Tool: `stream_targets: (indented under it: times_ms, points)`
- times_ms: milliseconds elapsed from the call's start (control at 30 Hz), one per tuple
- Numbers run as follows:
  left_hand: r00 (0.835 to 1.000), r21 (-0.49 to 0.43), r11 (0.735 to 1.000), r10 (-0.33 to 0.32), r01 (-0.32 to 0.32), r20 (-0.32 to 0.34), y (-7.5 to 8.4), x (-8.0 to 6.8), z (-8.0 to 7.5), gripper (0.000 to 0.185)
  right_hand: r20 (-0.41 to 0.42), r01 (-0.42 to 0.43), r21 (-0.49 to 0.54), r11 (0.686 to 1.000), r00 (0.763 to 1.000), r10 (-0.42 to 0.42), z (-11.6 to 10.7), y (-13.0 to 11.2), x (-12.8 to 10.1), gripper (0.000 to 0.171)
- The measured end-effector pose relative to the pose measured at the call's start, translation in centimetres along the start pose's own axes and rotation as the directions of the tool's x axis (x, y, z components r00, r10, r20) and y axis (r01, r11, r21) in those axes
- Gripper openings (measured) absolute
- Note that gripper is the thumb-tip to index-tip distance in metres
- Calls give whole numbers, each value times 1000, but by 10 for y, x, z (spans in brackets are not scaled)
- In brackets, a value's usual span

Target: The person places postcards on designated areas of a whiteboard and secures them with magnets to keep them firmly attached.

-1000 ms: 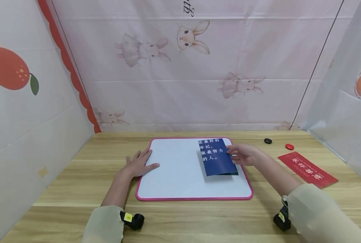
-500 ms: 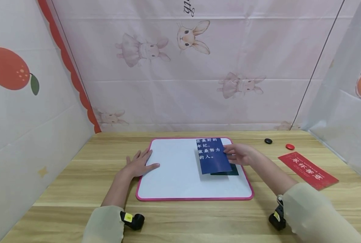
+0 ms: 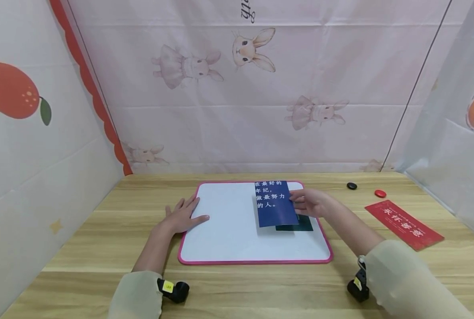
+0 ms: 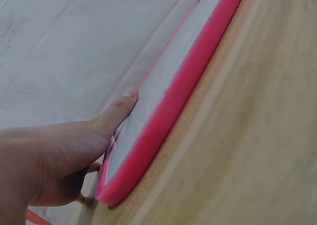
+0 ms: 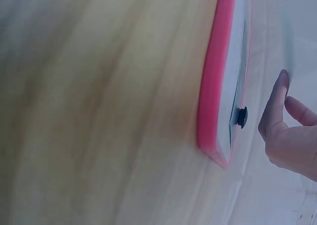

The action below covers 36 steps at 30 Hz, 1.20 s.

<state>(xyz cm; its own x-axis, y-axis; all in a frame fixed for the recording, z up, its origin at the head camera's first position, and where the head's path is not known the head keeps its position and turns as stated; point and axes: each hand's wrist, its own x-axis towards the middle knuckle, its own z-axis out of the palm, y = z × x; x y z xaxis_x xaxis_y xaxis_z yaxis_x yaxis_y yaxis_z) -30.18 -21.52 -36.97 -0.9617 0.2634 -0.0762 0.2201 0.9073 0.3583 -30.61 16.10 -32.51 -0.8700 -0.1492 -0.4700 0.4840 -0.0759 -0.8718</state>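
Note:
My right hand [image 3: 310, 203] pinches the right edge of a dark blue card [image 3: 274, 210] with white Chinese characters. That card hangs a little above a whiteboard [image 3: 221, 239] with a pink frame, casting a shadow on it. Under it, a dark green card [image 3: 301, 225] lies on the board's right part, partly hidden. A black round magnet [image 5: 242, 117] sits at the green card in the right wrist view. My left hand [image 3: 181, 215] rests on the board's left edge, fingers spread, its thumb [image 4: 121, 108] over the frame.
On the table to the right lie a red card [image 3: 404, 225] with white characters, a black round magnet [image 3: 351, 186] and a red one, the red magnet [image 3: 380, 193]. A rabbit-printed cloth [image 3: 221, 133] hangs behind the wooden table [image 3: 229, 292].
My right hand has carried the blue card leftward over the board, uncovering more of the green card beneath. My left hand has stayed in place.

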Motion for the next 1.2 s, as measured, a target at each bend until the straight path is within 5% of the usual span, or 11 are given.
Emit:
stream_targets:
  times_ms: [1200]
  points:
    - [1000,17,1000,3,-3,-7,0,1,1,85,-5,-4,9,1000,1000,4,32,-1,7,42]
